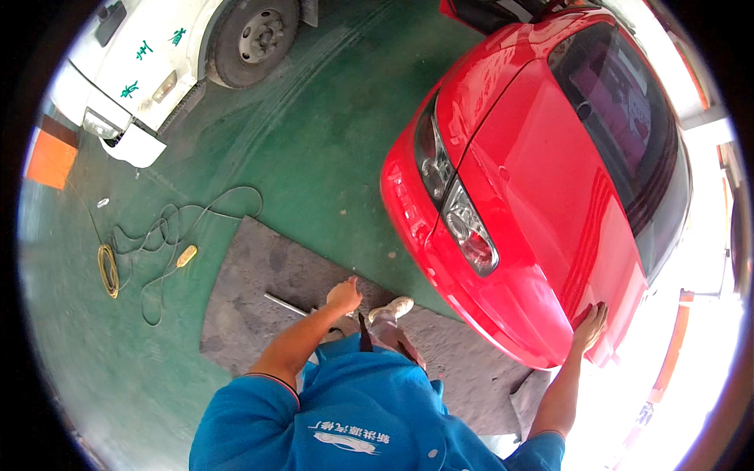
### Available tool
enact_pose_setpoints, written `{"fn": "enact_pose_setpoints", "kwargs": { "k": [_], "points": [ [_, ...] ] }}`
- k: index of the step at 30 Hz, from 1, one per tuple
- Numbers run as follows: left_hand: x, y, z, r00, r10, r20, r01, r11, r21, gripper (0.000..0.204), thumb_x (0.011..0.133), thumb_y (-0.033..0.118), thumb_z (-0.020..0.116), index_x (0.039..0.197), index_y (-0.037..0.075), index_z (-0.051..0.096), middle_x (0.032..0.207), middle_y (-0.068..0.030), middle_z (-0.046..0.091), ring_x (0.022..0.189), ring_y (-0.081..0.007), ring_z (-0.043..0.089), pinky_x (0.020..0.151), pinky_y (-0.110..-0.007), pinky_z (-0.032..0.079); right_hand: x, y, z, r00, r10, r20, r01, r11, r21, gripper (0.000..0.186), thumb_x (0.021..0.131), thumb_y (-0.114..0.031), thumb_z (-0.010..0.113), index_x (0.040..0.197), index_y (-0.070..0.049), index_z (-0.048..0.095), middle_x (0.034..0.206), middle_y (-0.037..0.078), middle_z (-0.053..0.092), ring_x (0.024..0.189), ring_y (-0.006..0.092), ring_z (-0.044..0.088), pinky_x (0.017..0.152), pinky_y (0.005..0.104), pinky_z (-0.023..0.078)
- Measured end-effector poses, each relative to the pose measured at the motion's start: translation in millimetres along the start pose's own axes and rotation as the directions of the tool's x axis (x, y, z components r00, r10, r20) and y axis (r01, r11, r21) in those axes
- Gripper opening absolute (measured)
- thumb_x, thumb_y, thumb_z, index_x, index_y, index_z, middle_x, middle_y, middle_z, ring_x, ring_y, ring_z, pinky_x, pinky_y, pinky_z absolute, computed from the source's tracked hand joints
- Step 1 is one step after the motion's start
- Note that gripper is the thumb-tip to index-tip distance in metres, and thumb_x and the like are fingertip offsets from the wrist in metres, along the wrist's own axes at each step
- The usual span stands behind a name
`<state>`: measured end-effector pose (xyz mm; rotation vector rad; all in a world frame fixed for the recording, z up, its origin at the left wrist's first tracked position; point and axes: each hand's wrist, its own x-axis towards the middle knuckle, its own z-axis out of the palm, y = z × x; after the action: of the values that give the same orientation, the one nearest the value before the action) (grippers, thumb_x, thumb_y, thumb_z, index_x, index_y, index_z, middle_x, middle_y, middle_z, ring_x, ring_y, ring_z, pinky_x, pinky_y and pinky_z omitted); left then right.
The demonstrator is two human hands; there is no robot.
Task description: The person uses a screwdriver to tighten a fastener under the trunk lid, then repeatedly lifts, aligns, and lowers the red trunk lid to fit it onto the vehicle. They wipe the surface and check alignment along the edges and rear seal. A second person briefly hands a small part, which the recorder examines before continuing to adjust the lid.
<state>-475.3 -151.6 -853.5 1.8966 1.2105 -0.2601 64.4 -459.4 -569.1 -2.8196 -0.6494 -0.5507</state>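
Note:
A red car [542,180] stands on my right, its paired lamps [469,228] and broad painted lid facing me. My right hand [591,326] lies on the near edge of that red body, fingers stretched out along the paint. In front of my body, my left hand [344,295] is curled closed; whatever may be inside it is hidden. Beside the left forearm a thin metal bar [284,304] shows above the mat, its other end out of sight behind the arm. One light shoe [399,307] of mine rests on the dark grey mat [259,267].
A white truck [149,63] with a large wheel [263,38] stands at the far left. Loose grey cable [165,228], a yellow coil [108,271] and a yellow connector block [187,256] lie on the green floor [330,188]. An orange box [52,159] is at the left edge.

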Motion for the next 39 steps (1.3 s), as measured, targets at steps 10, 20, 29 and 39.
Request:
{"fn": "enact_pose_setpoints", "kwargs": {
  "k": [10,20,29,39],
  "points": [
    [11,-44,18,0.972,-0.22,0.087,0.226,0.972,-0.066,0.049,0.09,0.029,0.055,0.132,0.004,0.052,0.121,-0.0246,0.064,0.107,-0.0417,0.064,0.09,-0.051,0.053,-8,-6,-2,0.985,0.168,-0.04,-0.17,0.983,-0.068,0.06,0.103,-0.042,0.032,0.139,0.004,0.05,0.142,0.025,0.049,0.132,0.0398,0.045,0.112,0.0448,0.033],
    [-23,-139,127,0.944,-0.325,0.056,0.323,0.878,-0.354,0.043,0.086,0.03,0.056,0.12,0.005,0.063,0.116,-0.0232,0.066,0.106,-0.0415,0.064,0.093,-0.049,0.05,-4,-228,4,0.967,-0.236,0.093,0.22,0.962,0.163,0.057,0.105,-0.037,0.038,0.141,0.007,0.045,0.145,0.025,0.046,0.135,0.0396,0.042,0.113,0.0436,0.033],
    [-73,-288,223,0.913,-0.396,0.098,0.405,0.853,-0.328,0.043,0.081,0.032,0.063,0.112,0.003,0.068,0.108,-0.0246,0.068,0.101,-0.0434,0.065,0.085,-0.05,0.052,-7,-263,28,0.956,-0.293,0.011,0.291,0.953,0.079,0.053,0.104,-0.037,0.039,0.137,0.003,0.051,0.143,0.02,0.05,0.133,0.037,0.046,0.112,0.0432,0.035],
    [34,-226,116,0.953,0.295,0.066,-0.302,0.924,0.233,0.021,0.087,0.022,0.058,0.095,0.006,0.069,0.103,-0.0191,0.069,0.095,-0.0384,0.066,0.08,-0.051,0.054,0,-262,29,0.95,-0.308,-0.052,0.306,0.951,-0.034,0.047,0.103,-0.036,0.043,0.136,-0.003,0.054,0.142,0.017,0.052,0.13,0.0366,0.048,0.107,0.0442,0.04]
  ]
}}
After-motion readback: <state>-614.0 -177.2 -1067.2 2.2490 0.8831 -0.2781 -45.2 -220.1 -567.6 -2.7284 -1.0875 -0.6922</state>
